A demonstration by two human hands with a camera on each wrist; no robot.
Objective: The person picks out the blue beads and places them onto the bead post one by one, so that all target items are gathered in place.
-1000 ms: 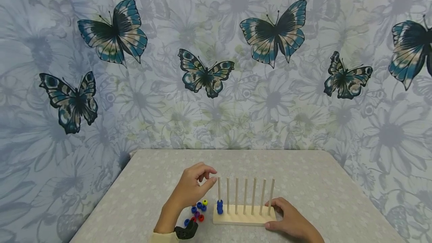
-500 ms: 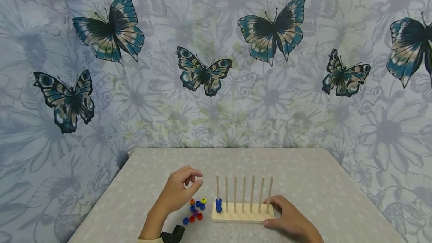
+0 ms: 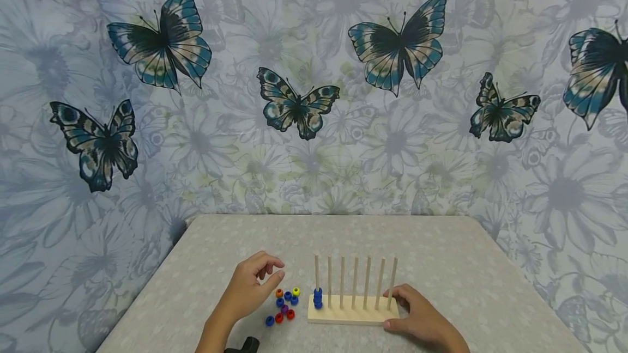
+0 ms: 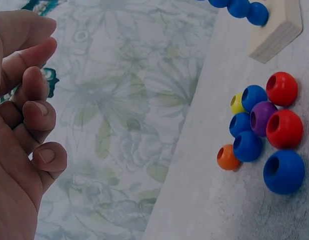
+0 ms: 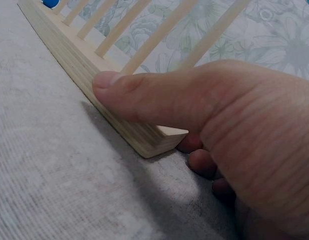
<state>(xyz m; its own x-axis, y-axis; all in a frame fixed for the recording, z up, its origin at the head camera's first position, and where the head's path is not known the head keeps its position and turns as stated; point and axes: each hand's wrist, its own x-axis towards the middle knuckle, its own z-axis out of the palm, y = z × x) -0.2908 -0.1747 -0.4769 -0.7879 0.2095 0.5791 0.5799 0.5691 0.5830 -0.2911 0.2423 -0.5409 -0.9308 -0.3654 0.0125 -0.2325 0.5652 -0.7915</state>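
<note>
Two hands: left (image 3: 249,287) loosely curled near beads (image 3: 285,309), right (image 3: 418,314) gripping pegged base (image 3: 353,317)

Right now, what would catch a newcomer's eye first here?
The big teal butterflies on the wall leap out first. Below, on the table, the right hand grips the right end of a wooden peg rack with blue beads on its leftmost peg. Loose coloured beads lie left of the rack, near the left hand.

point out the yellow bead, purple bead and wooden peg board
Yellow bead (image 3: 296,292): head view, the bead's middle.
Purple bead (image 4: 265,118): left wrist view, side beside the hole.
Wooden peg board (image 3: 350,315): head view, base's top face.
</note>
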